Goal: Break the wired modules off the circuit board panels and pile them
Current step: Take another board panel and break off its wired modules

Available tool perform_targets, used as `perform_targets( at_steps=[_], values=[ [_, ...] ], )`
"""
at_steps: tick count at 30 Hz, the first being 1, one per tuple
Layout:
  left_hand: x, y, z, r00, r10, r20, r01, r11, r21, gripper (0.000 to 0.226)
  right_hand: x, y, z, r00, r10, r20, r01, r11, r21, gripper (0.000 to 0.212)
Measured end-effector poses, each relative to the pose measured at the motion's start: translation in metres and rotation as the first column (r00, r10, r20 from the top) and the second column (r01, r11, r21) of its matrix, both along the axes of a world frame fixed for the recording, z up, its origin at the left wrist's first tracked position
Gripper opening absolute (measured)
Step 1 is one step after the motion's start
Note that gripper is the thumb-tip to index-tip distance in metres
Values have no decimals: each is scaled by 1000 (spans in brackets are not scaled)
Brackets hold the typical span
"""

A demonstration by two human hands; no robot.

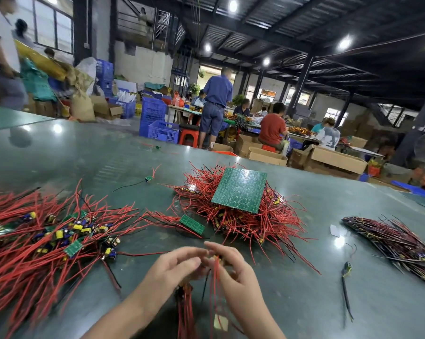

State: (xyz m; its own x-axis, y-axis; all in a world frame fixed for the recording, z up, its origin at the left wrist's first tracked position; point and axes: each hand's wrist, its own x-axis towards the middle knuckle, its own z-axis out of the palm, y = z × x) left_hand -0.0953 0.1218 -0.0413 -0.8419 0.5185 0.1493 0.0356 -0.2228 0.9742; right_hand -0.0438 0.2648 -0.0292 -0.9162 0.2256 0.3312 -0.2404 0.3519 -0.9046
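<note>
Head view: at a green tabletop (304, 302) in a busy workshop, a person's left hand (174, 267) and right hand (233, 270) meet over a small wired module (217, 259). Fingers of both hands curl in and pinch it, red and black wires (214, 289) trailing down toward the body. Motion blur hides exactly where the board edge sits between the fingertips.

Ahead lies the stock: a green panel (241, 190) resting on a heap of red leads (243, 221), with a smaller strip (192, 224) just beside it. Freed modules form a pile (47, 236) at left; a darker bundle (397, 243) lies at right, well apart. One stray module (148, 178) sits alone farther back.

Risks, as judged from here: a twist applied near the solder joints could tear a lead off; trailing wires could snag in the heap or pile and drag modules along; a bend away from the score line might crack the board.

No brand, label or legible writing can be made out.
</note>
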Motion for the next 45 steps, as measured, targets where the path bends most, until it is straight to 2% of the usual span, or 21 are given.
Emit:
perform_targets(
  at_steps=[2,4,7,10,13,16,19,21,23,29,31,33,35,36,38,41,43,45],
  values=[
    [6,9,-1,983,-68,170,54,995,84,19,0,-2,-1,998,-25,-58,31,994,106,38],
    [11,12,1,925,-161,345,88,972,217,26,0,-2,0,998,-7,-65,15,991,129,33],
    [13,9,6,833,-334,440,209,928,308,30,0,-1,-1,997,21,-75,-8,985,170,36],
    [11,5,9,837,-332,435,204,927,314,24,1,0,-1,988,-51,-143,81,975,208,40],
    [10,3,11,863,-312,398,208,936,283,15,2,2,1,961,-125,-247,178,962,206,28],
    [12,4,11,901,-261,346,219,963,154,28,2,0,0,962,-104,-251,163,960,229,14],
    [13,6,11,935,-217,281,209,976,60,21,2,1,3,986,-101,-135,112,991,79,13],
    [13,5,13,947,-247,206,248,968,20,8,3,4,9,994,-104,-10,104,994,-25,16],
    [14,3,14,948,-285,142,290,957,-16,7,5,5,13,995,-65,72,74,989,-131,21],
    [16,1,17,948,-311,74,315,948,-54,13,4,6,11,993,-91,81,111,954,-280,19],
    [17,-2,20,932,-356,61,360,931,-61,24,6,8,12,991,32,127,10,948,-317,23],
    [16,-4,22,921,-389,28,390,917,-88,30,6,9,11,972,184,144,-97,878,-468,26],
    [14,-6,21,922,-386,1,384,916,-116,32,5,8,10,961,241,132,-126,813,-568,25],
    [13,-6,20,928,-373,-5,370,921,-123,32,4,7,9,967,222,123,-117,820,-560,27],
    [11,-5,17,944,-331,2,329,935,-130,24,3,6,7,989,108,97,-55,898,-437,30],
    [8,-5,14,953,-301,40,304,944,-125,11,1,6,6,998,-61,14,63,949,-309,20],
    [8,-5,14,942,-333,43,336,936,-102,10,1,9,7,998,-61,14,62,941,-334,20],
    [8,-5,14,925,-379,28,379,924,-46,12,2,8,8,997,51,54,-23,900,-436,24]
  ],
)
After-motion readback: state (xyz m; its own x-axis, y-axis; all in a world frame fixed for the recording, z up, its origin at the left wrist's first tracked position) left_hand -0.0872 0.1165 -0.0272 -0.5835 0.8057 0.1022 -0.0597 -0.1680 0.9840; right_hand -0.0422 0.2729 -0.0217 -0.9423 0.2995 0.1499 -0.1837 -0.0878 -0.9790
